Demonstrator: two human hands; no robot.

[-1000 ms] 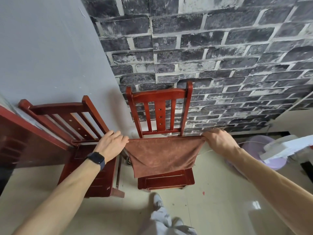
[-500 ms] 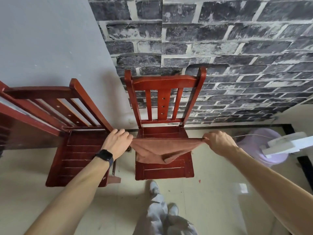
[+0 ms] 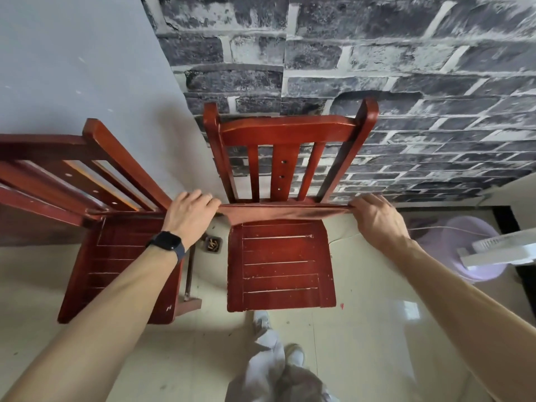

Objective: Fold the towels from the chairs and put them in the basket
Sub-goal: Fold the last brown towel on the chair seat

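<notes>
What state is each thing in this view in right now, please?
Middle chair, upright against the brick wall.
Left chair, upright beside it.
Left hand, pinching the brown towel at its left end.
Right hand, pinching its right end.
Brown towel, stretched taut over the middle chair's seat rear.
Lilac tub, on the floor, partly hidden.

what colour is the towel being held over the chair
Reddish brown; the towel shows best in the head view, the only one.
</notes>
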